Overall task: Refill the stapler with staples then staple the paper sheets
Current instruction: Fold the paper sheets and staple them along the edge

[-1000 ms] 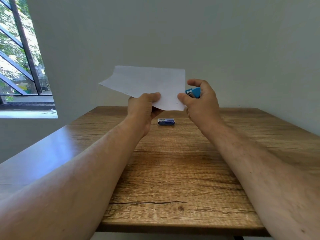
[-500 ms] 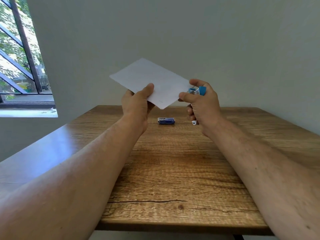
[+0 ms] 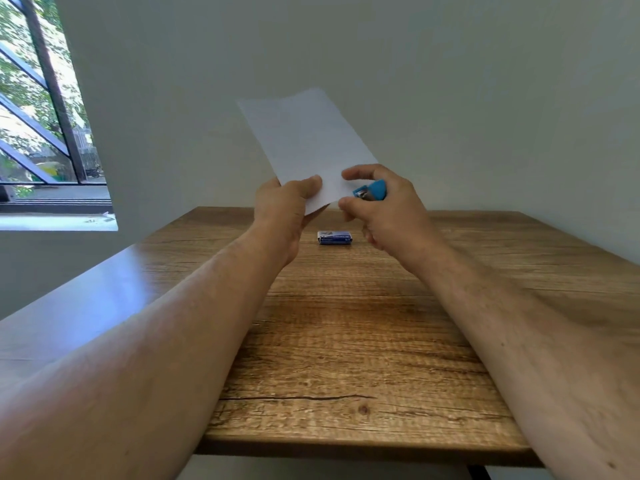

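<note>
From the head view, both hands are raised above the far half of the worktop (image 3: 346, 341), arms stretched out over the wood. The left hand (image 3: 282, 211) pinches the paper sheets (image 3: 304, 143) at their lower corner, thumb laid on the near face and fingers curled behind, and the sheets stand up tilted, their long edges running away up and to the left against the plain wall (image 3: 450, 81). The right hand (image 3: 384, 209) is curled round the blue stapler (image 3: 372, 191), thumb and forefinger parted on either side of the sheets' bottom right corner, with the stapler's metal mouth just beside that edge; whether the paper sits inside the mouth cannot be told. Below and between the hands, a small blue staple box (image 3: 335, 237) lies flat on the worktop, apart from both; its label carries print too small to read. There is open wood on all sides of the box, and broad bare grain runs under both forearms to the near edge. The worktop's left edge catches a pale glare, and beyond the left hand, well off, a window (image 3: 41, 116) with dark slanted bars shows greenery.
</note>
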